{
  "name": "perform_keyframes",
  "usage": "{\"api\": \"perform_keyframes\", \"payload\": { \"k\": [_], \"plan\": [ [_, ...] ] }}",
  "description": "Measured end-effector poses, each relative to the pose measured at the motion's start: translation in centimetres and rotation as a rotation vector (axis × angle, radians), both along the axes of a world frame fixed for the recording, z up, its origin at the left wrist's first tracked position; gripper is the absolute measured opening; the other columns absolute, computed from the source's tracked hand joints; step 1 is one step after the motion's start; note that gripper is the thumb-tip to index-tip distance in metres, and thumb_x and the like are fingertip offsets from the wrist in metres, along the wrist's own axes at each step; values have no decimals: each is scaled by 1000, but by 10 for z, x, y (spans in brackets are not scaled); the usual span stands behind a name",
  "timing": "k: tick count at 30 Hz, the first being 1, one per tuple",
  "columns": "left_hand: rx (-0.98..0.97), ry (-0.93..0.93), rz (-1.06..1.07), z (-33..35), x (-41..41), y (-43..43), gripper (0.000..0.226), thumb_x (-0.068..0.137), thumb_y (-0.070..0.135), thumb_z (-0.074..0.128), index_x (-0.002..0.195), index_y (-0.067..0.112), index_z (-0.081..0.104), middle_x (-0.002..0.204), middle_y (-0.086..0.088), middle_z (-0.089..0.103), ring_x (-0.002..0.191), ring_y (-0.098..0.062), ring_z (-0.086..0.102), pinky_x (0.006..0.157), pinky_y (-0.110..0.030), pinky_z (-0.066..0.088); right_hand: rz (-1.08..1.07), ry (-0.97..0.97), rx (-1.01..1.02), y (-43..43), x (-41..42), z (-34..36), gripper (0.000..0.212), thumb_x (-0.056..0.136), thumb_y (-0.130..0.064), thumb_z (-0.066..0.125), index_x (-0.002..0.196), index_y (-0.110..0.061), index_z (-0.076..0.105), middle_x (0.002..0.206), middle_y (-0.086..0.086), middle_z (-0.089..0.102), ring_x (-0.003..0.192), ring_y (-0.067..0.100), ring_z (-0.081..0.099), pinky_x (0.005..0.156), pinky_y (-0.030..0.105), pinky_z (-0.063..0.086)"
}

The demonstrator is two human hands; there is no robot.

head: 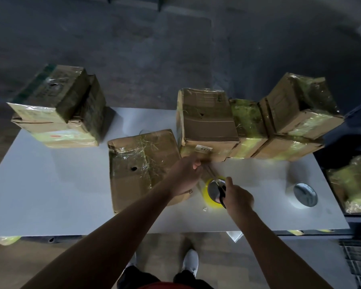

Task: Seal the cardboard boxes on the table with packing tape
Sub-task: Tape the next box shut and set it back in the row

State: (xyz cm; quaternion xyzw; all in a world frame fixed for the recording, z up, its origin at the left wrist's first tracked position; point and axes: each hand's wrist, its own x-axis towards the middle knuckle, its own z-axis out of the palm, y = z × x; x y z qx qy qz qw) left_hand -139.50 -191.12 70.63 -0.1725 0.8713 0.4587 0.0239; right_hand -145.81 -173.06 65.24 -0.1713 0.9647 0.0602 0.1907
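Head view caught our left hand [184, 177] with its fingertips [197, 165] pinched on the tape strip [209, 173], right at the foot of the middle box [206, 124]. The strip ran taut from that pinch down to the yellow tape roll [207, 200], which lay flat on the white table [50, 195]. Our right hand [238, 196] curled round the dark handles of the scissors [223, 197], thumb raised, the blades lying over the roll's hole; whether the blades stood parted we could not tell. Our left forearm crossed a corner of the flat box [138, 163], which lay just beside the middle box. Further right, taped boxes [296, 113] stood stacked, touching the middle one. A second stack [56, 109] sat well apart at the far left corner. A pale tape roll [302, 195] lay near the table's right edge.
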Motion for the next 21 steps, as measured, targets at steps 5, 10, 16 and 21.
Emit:
{"api": "perform_keyframes", "payload": {
  "k": [5,10,16,21],
  "plan": [
    [-23,7,-19,2,12,-16,25,97,16,48,115,5,60,116,-10,64,106,-23,59,80,-23,40,68,-42,33,-7,-4,2,61,89,-45,60,137,-20,30,116,7,62,106,27,62,69,28,39],
    [-82,16,-73,3,18,-22,22,96,15,48,110,4,62,109,-12,64,100,-24,60,78,-26,43,145,33,149,-18,-3,7,60,83,-47,67,131,-24,39,118,1,61,113,22,56,75,27,40],
    [-96,7,-113,4,18,-21,22,96,18,48,109,6,62,107,-11,62,98,-23,60,76,-27,43,117,-50,27,-11,-5,6,62,86,-43,66,138,-26,38,117,7,58,109,28,60,78,30,46],
    [-108,-21,-130,2,17,-22,23,97,20,48,111,7,61,110,-10,61,99,-23,58,74,-25,39,71,-124,-5,-12,-3,0,53,90,-34,64,135,-15,45,120,10,54,110,28,59,89,31,47]
  ]
}}
